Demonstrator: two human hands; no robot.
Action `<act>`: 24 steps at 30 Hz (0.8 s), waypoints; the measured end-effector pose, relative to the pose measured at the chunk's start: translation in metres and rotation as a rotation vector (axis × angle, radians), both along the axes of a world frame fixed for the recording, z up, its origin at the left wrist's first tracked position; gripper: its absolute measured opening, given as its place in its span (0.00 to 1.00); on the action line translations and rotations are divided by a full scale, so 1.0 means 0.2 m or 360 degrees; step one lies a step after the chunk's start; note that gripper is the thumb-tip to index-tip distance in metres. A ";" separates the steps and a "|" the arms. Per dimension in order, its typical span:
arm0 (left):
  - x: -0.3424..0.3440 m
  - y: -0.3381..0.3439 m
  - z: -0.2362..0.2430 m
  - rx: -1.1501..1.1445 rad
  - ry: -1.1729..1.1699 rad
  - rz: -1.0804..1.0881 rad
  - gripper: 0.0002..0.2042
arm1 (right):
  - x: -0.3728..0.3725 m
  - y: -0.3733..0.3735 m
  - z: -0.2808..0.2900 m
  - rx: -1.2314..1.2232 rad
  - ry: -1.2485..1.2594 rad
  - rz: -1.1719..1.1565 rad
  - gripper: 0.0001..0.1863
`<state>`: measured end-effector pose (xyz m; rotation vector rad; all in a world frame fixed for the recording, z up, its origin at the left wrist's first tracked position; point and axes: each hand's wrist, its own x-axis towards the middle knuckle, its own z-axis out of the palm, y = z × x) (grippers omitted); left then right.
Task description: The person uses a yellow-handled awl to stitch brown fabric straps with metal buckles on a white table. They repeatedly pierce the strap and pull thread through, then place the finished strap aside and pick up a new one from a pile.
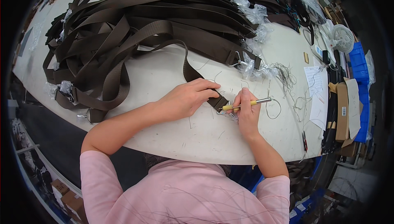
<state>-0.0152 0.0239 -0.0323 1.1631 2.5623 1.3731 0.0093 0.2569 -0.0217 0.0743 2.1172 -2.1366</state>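
Observation:
A dark brown webbing strap (pixel 191 72) runs from the pile down to its stitched end in front of me. My left hand (pixel 178 100) is closed on the strap close to that end, holding it against the table. A metal buckle (pixel 222 112) sits at the strap's tip, with a bit of clear plastic beside it. Between its fingers my right hand (pixel 248 117) pinches a slim yellow pen-like tool (pixel 264 100) with a metal rear end. The tool's front points left at the strap end; whether it touches the webbing I cannot tell.
A big heap of brown straps (pixel 152 12), some with plastic-wrapped buckles, covers the table's far left. Loose threads (pixel 285 76) lie to the right. Farther right are papers (pixel 315 80), thread snips (pixel 304 140), a small white fan (pixel 343 38), a cardboard box (pixel 342 111) and blue bins (pixel 359 66).

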 end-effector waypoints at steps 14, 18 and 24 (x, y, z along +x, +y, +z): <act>0.00 0.00 0.01 -0.0021 0.0014 0.0006 0.15 | 0.00 0.00 0.00 0.0035 0.0022 0.0009 0.27; 0.00 0.00 0.01 -0.0019 0.0012 0.0005 0.14 | 0.00 0.00 0.02 0.0071 0.0016 0.0013 0.27; 0.00 0.00 0.01 -0.0032 0.0032 0.0001 0.14 | -0.01 0.00 0.00 -0.0019 0.0021 -0.0018 0.27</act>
